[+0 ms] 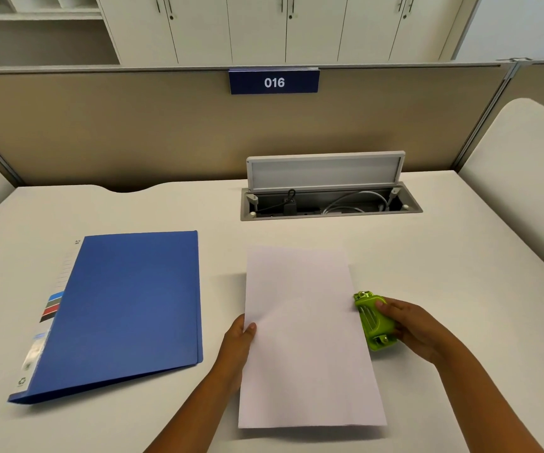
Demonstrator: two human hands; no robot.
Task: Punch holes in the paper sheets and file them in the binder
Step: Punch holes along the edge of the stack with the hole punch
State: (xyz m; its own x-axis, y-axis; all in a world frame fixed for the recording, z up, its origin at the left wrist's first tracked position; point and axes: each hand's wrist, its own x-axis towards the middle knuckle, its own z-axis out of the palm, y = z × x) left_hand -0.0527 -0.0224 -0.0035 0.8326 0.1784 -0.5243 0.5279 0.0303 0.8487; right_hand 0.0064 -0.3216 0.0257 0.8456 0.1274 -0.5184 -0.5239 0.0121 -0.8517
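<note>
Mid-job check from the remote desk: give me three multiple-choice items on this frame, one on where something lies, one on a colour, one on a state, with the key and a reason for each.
1. Where does the binder lie relative to the paper sheets?
A. to their left
B. to their right
C. on top of them

2. What colour is the hole punch?
A. red
B. black
C. green

3. What state is the binder in?
A. open flat
B. closed
C. standing upright

Key:
1 A, since the blue cover lies on the desk left of the sheets, apart from them.
2 C, since the punch under the right hand at the sheets' right edge is bright green.
3 B, since its cover lies shut while the left hand holds the sheets' left edge.
</note>
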